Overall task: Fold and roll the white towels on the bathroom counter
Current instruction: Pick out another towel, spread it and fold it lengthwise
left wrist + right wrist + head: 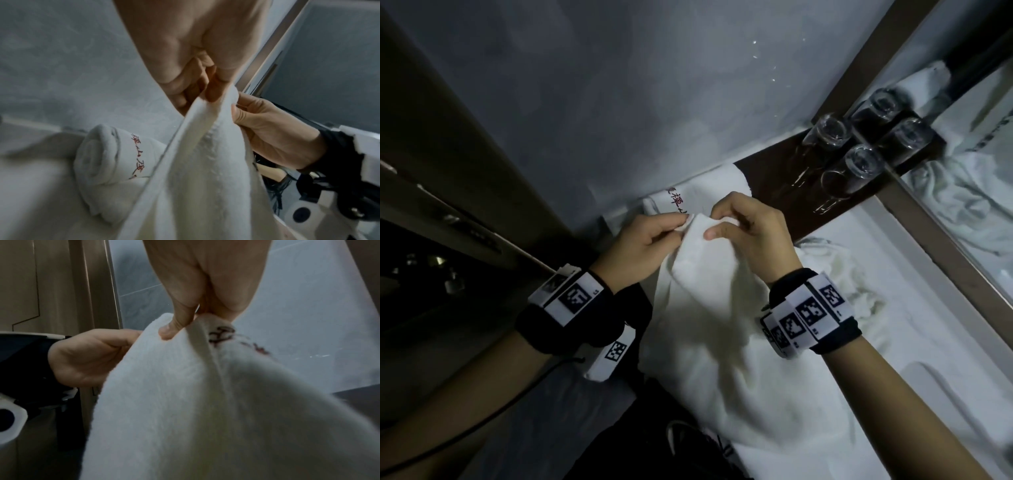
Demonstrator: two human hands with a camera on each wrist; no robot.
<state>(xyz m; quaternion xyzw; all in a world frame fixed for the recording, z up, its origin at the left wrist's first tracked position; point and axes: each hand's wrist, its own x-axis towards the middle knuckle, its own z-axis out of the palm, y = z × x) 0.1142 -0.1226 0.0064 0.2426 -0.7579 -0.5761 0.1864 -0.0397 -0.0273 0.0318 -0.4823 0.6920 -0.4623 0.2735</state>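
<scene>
A white towel (719, 318) hangs from both hands above the white counter (893, 274), its lower part draped over the counter's front edge. My left hand (650, 236) pinches its top edge on the left, and my right hand (743, 222) pinches the same edge close beside it. The left wrist view shows the towel (205, 162) held between thumb and fingers (213, 92). Red stitched lettering sits by my right thumb (172, 327) on the towel (185, 402). A rolled white towel (698, 195) with red lettering lies behind the hands by the wall, also in the left wrist view (107, 162).
Two upturned glasses (842, 150) stand on a dark tray (767, 178) at the back, doubled in the mirror (969, 171) on the right. A crumpled white towel (839, 274) lies on the counter to the right of my hands. A grey wall rises behind; a door is at left.
</scene>
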